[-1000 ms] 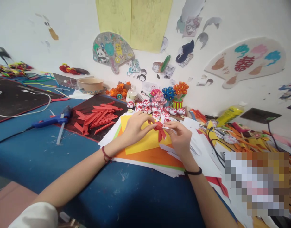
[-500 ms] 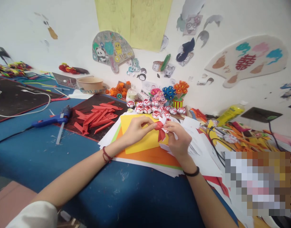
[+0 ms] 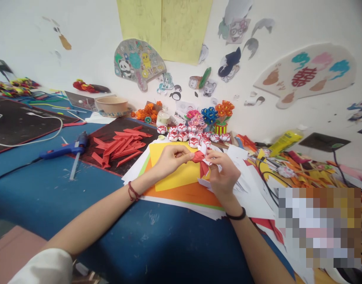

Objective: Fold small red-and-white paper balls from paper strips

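Observation:
Between my two hands is a folded red and white paper piece (image 3: 199,156), raised over a stack of coloured paper. My left hand (image 3: 175,159) pinches its left, red side between thumb and forefinger. On its right side, my right hand (image 3: 223,169) grips the piece near the white folds, and its fingertips partly hide them. A red strip hangs down from the piece. Yellow paper (image 3: 173,173) tops the stack under my hands, with an orange sheet (image 3: 181,196) below it. Just behind my hands sit several red and white paper flowers (image 3: 182,136).
Folded red paper strips (image 3: 123,144) are piled on a dark mat at left. A blue glue gun (image 3: 64,150) lies beside them on the blue table (image 3: 110,232). At right are a yellow bottle (image 3: 286,142), paper scraps (image 3: 301,169) and a black cable.
The hanging red strip has shifted slightly right and shows less below the piece. Both hands keep their pinch, with the right fingers moved a little.

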`<state>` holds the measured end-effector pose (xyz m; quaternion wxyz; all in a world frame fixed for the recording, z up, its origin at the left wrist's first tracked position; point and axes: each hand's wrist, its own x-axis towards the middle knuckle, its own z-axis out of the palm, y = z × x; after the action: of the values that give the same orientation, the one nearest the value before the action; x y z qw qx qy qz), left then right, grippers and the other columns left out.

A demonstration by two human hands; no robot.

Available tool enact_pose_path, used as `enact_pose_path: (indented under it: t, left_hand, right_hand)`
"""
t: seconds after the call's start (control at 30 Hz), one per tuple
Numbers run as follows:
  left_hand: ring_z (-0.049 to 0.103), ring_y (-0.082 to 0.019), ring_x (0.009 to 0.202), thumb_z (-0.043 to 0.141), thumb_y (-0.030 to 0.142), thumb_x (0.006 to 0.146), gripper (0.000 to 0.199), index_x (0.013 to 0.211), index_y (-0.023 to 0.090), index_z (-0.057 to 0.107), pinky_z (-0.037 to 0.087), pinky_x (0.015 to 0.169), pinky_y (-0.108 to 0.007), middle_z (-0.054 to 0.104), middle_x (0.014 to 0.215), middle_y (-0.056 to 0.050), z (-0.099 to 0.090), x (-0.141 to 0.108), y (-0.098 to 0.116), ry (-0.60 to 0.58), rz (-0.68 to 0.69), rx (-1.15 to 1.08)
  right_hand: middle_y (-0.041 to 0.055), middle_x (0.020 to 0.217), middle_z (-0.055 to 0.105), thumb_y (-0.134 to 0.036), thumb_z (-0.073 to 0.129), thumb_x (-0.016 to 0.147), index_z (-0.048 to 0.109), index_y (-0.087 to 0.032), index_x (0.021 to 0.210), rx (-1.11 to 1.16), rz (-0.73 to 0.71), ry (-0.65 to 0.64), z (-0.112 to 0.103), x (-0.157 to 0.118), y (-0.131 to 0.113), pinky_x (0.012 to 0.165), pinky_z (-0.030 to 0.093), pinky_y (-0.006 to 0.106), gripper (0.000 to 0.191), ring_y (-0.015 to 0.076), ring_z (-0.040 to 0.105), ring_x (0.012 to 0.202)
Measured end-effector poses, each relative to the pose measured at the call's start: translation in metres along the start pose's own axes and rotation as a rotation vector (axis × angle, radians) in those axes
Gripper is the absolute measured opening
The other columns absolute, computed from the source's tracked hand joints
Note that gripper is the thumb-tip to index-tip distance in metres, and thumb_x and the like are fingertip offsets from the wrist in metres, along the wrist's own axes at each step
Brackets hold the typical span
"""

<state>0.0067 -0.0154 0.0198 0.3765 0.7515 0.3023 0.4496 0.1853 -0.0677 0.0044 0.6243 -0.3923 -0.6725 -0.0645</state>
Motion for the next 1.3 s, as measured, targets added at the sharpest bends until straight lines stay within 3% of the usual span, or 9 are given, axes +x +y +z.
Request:
enact_pose_path:
  t: [0.17,0.37,0.5,0.6,0.7,0.97,1.17,1.3]
  left_hand:
    - [0.044,-0.009,0.055,0.063,0.049,0.085,0.040,0.066,0.013,0.066,0.028,0.051,-0.024,0.058,0.059,0.000,-0.002,0.000,0.003,-0.022,-0.013,0.056]
    - [0.039,-0.008,0.049,0.050,0.051,0.092,0.053,0.054,0.014,0.056,0.027,0.051,-0.024,0.048,0.049,0.002,-0.006,-0.002,0.011,-0.012,-0.010,0.092]
    - [0.048,-0.010,0.057,0.050,0.043,0.095,0.042,0.067,0.015,0.062,0.035,0.057,-0.024,0.059,0.062,0.000,-0.006,-0.006,0.015,0.118,0.230,0.243]
    - [0.055,-0.013,0.069,0.054,0.040,0.094,0.027,0.084,0.016,0.063,0.039,0.065,-0.025,0.065,0.076,-0.003,-0.003,-0.010,0.012,0.075,0.463,0.387]
    - [0.058,-0.016,0.079,0.056,0.040,0.093,0.023,0.094,0.017,0.061,0.040,0.071,-0.028,0.067,0.088,-0.006,0.001,-0.012,0.009,0.015,0.553,0.501]
    - [0.051,-0.018,0.085,0.057,0.043,0.093,0.026,0.102,0.019,0.063,0.038,0.080,-0.033,0.068,0.096,-0.005,0.000,-0.010,0.007,0.066,0.509,0.656]
    - [0.051,-0.018,0.091,0.057,0.038,0.094,0.020,0.100,0.020,0.065,0.036,0.085,-0.033,0.069,0.100,-0.003,0.001,-0.007,-0.001,0.063,0.477,0.597]
    - [0.051,-0.018,0.092,0.054,0.037,0.095,0.021,0.100,0.021,0.065,0.035,0.086,-0.033,0.069,0.098,-0.003,-0.002,-0.005,-0.001,0.007,0.404,0.580]
  right_hand:
    - [0.0036,0.085,0.068,-0.020,0.058,0.088,0.060,-0.024,0.077,0.100,0.093,0.019,0.003,-0.002,0.003,0.086,0.055,0.041,0.012,0.0225,0.068,0.093]
    - [0.0052,0.086,0.067,-0.027,0.062,0.087,0.061,-0.022,0.080,0.130,0.224,-0.019,0.003,0.000,0.005,0.085,0.054,0.041,0.009,0.0226,0.067,0.091]
    - [0.0062,0.090,0.066,-0.033,0.063,0.087,0.061,-0.020,0.085,0.150,0.347,-0.040,0.004,0.001,0.002,0.082,0.056,0.036,0.013,0.0207,0.066,0.088]
    - [0.0050,0.087,0.066,-0.036,0.065,0.086,0.060,-0.020,0.086,0.145,0.402,-0.030,0.006,0.001,0.002,0.078,0.057,0.034,0.016,0.0192,0.067,0.081]
    - [0.0039,0.084,0.064,-0.035,0.067,0.084,0.060,-0.020,0.083,0.103,0.398,-0.022,0.007,0.001,0.003,0.076,0.058,0.032,0.016,0.0181,0.065,0.077]
    - [0.0005,0.072,0.061,-0.029,0.064,0.084,0.055,-0.022,0.074,-0.104,0.267,-0.029,0.008,-0.001,0.001,0.066,0.056,0.030,0.016,0.0153,0.062,0.065]
    - [-0.0027,0.060,0.059,-0.029,0.065,0.082,0.049,-0.022,0.071,-0.087,0.374,-0.108,0.008,0.000,0.002,0.055,0.051,0.026,0.021,0.0134,0.060,0.053]
    - [-0.0032,0.063,0.062,-0.031,0.067,0.081,0.057,-0.021,0.080,-0.113,0.377,-0.207,0.003,0.005,0.004,0.053,0.047,0.025,0.014,0.0121,0.057,0.053]
